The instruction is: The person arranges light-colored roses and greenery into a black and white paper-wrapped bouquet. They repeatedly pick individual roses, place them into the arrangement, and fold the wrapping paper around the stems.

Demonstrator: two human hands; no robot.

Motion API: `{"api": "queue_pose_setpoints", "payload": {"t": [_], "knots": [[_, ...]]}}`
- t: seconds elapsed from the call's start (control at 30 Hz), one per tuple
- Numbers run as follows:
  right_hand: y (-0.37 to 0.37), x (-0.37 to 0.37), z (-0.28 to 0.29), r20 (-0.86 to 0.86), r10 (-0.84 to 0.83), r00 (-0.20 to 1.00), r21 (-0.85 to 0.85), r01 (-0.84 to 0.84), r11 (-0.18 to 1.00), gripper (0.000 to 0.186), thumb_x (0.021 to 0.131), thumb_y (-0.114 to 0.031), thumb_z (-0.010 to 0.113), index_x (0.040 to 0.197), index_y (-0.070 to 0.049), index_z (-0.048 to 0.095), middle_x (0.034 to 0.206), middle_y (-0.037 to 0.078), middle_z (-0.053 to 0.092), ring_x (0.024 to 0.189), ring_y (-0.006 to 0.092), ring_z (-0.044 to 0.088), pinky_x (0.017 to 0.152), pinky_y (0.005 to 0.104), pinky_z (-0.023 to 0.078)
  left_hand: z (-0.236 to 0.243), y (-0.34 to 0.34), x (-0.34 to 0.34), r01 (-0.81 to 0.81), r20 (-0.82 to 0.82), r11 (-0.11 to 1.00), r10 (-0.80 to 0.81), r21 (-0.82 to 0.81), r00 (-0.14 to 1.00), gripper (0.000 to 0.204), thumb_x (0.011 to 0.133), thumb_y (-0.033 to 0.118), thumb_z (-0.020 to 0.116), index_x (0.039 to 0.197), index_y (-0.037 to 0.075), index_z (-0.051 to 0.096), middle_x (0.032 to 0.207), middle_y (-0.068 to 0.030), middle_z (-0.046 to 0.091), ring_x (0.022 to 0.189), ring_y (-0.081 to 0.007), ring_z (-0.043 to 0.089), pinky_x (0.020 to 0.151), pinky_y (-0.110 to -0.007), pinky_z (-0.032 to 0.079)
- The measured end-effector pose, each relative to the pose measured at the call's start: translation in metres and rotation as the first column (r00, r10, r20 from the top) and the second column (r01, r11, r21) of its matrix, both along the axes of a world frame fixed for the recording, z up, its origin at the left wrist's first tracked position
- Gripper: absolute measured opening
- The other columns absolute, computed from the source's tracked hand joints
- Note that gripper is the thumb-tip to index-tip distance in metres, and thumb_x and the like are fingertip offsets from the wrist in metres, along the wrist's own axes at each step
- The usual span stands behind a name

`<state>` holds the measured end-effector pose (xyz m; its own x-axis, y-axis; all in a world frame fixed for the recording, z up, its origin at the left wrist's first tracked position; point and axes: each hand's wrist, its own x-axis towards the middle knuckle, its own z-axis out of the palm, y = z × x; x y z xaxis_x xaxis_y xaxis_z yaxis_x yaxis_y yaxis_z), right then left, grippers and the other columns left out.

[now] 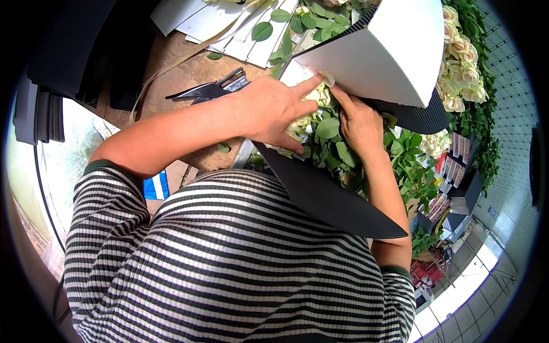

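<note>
Striped knit shirt fills the near view, mine. Just past it, black corrugated wrapping paper angles across my chest, cupping a bouquet of cream roses and green leaves. My left hand lies spread over the blooms, fingers wide, pressing flat. My right hand is tucked into the foliage beside it, fingers curled among stems; what it grips, I cannot tell. White paper sheet stands folded over the bouquet's far side. Scissors rest on the wooden bench behind my left wrist. Farther right, small colourful cards sit upright in black holders.
</note>
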<state>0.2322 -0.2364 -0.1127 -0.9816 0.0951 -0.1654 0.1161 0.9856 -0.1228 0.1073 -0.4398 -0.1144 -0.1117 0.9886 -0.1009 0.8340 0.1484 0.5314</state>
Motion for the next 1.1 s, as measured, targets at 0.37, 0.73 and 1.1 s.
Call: {"api": "queue_pose_setpoints", "payload": {"t": [0.37, 0.73, 1.1], "knots": [[0.056, -0.023, 0.111, 0.044, -0.645, 0.763, -0.999, 0.041, -0.019, 0.062, 0.094, -0.019, 0.062, 0.139, 0.013, 0.032, 0.132, 0.024, 0.052, 0.115, 0.0247, 0.057, 0.096, 0.0293, 0.048, -0.004, -0.003, -0.002, -0.013, 0.032, 0.999, 0.012, 0.046, 0.999, 0.07, 0.07, 0.052, 0.076, 0.122, 0.01, 0.054, 0.144, -0.0178, 0.039, 0.082, -0.0357, 0.066, 0.069, -0.043, 0.054], [0.003, 0.048, 0.091, 0.089, 0.277, 0.957, -0.788, -0.102, 0.607, 0.027, 0.078, -0.01, 0.074, 0.102, 0.002, 0.067, 0.097, 0.014, 0.07, 0.089, 0.0275, 0.068, 0.08, 0.035, 0.053, -0.018, -0.007, 0.0, -0.182, 0.231, 0.983, 0.179, -0.01, 0.956, 0.034, 0.078, 0.029, 0.064, 0.102, 0.005, 0.062, 0.098, -0.0169, 0.065, 0.082, -0.0351, 0.065, 0.069, -0.043, 0.052], [-0.02, 0.041, 0.047, -0.12, 0.511, 0.851, -0.604, -0.471, 0.643, 0.032, 0.075, -0.009, 0.065, 0.107, -0.007, 0.068, 0.106, 0.008, 0.068, 0.088, 0.0238, 0.068, 0.074, 0.0315, 0.057, -0.027, -0.04, 0.016, -0.603, 0.52, 0.714, 0.384, 0.357, 0.763, 0.019, 0.08, -0.001, 0.059, 0.097, 0.003, 0.052, 0.09, -0.0111, 0.051, 0.078, -0.0278, 0.056, 0.068, -0.037, 0.047]]}}
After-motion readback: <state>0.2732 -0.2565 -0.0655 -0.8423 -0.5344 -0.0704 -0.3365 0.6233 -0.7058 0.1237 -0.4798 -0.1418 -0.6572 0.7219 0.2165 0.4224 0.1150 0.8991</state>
